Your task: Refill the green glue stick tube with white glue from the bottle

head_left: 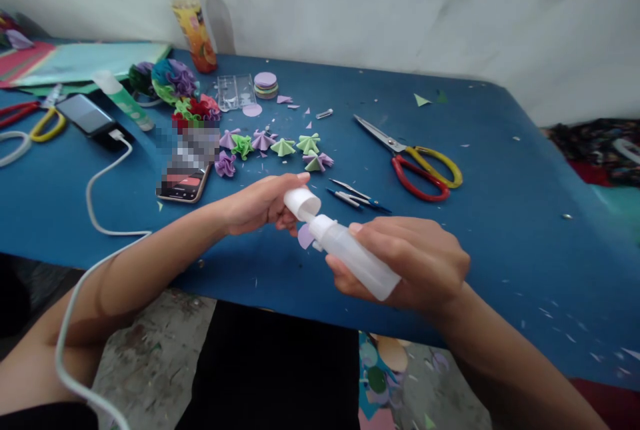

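My left hand [263, 205] is closed on a white bottle cap [299, 199], its open end turned toward the bottle. In my right hand [423, 260] lies a translucent squeeze bottle [357, 258], tilted so that its white nozzle points up and left at the cap's mouth. The nozzle tip is at the cap's opening; whether it touches the rim I cannot tell. Just beneath the two, a small purple paper disc [305, 237] shows, partly hidden by the bottle. Several folded paper petals in purple and green [283, 147] stand on the blue table beyond my hands.
Red-and-yellow scissors [425, 170] and tweezers [357, 197] lie to the right. A phone [187, 173], a cabled device [93, 120], a glue tube [125, 100] and ruffled paper flowers [173, 80] are at left. A juice bottle [193, 23] stands by the wall. A white cable [90, 197] crosses the table edge.
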Demonstrator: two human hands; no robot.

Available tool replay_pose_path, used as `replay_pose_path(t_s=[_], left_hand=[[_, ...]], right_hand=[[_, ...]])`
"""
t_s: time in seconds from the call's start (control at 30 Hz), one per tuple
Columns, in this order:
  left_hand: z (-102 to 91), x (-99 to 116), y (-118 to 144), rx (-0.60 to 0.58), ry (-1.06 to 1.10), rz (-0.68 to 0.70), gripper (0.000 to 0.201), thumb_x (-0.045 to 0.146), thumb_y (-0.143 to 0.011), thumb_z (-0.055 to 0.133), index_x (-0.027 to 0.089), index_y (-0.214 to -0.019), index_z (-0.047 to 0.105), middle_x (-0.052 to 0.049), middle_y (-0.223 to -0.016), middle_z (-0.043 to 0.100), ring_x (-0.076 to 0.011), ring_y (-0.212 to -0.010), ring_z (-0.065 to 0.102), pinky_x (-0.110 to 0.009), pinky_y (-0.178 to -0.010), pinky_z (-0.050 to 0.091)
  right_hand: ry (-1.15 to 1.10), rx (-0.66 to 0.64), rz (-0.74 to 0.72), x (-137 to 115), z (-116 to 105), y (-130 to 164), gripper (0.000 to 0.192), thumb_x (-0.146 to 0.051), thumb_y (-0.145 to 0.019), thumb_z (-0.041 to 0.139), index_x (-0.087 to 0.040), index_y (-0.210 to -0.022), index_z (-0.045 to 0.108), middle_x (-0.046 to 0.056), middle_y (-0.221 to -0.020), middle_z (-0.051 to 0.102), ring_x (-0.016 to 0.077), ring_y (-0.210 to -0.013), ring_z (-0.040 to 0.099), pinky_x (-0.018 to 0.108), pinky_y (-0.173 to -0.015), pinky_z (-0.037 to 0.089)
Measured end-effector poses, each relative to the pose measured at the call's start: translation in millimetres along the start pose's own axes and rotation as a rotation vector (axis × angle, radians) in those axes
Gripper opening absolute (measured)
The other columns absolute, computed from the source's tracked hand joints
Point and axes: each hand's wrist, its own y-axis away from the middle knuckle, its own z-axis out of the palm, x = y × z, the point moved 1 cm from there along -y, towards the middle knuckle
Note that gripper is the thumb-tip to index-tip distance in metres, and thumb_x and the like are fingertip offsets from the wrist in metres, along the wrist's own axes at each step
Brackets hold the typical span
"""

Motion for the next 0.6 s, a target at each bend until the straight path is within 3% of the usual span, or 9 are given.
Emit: replay_pose_path(t_s=[0.2,0.6], left_hand=[[0.7,2,-1,0.006,0.039,0.174,0.027,0.037,-0.083,0.055,0.01,-0.085,0.062,0.0,-0.06,0.055,-0.0075,-0.048,0.045,-0.022,-0.054,0.048],[1.0,0,-1,0.021,0.036,0.188,0.025,0.033,-0.085,0.053,0.009,-0.086,0.062,-0.001,-0.064,0.053,-0.0078,-0.053,0.047,-0.021,-0.055,0.049]], right_hand=[[0.098,0.048,0.084,1,-7,-1,0.014,-0.028,-0.075,0.065,-0.023,-0.081,0.054,-0.001,-0.058,0.067,0.0146,-0.047,0.062,0.026,-0.045,0.047],[0.072,-0.004,0.131,5,-11,-3,0.011,-0.031,-0.078,0.061,-0.024,-0.08,0.053,-0.003,-0.056,0.064,0.0139,-0.045,0.06,0.026,-0.045,0.047]])
